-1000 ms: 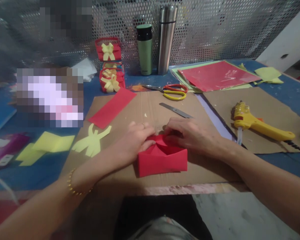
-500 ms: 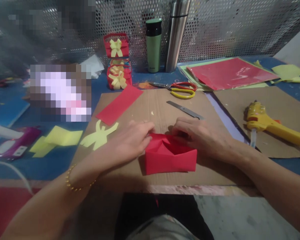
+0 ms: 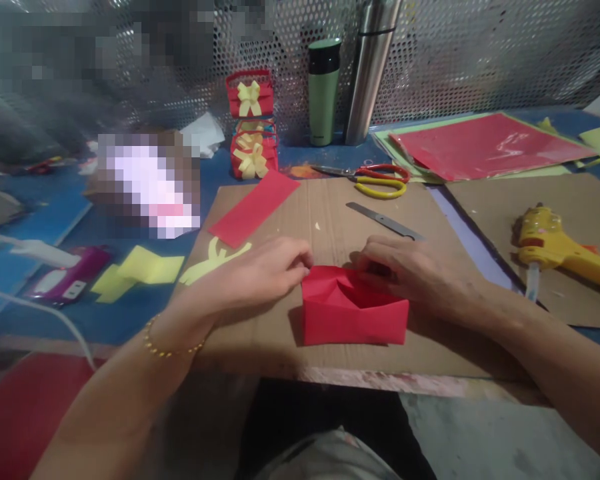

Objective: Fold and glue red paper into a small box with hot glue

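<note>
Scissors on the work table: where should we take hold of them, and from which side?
The scissors are probably best gripped by their looped handles, coming from the right: they appear to lie flat, handles rightward, with the blades pointing left.

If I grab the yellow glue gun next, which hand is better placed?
Probably your right hand: the yellow glue gun lies on its side of the red paper box, while your left hand is at the opposite end.

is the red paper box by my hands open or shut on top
Open: the red paper box shows its hollow inside and folded inner paper from above.
</note>
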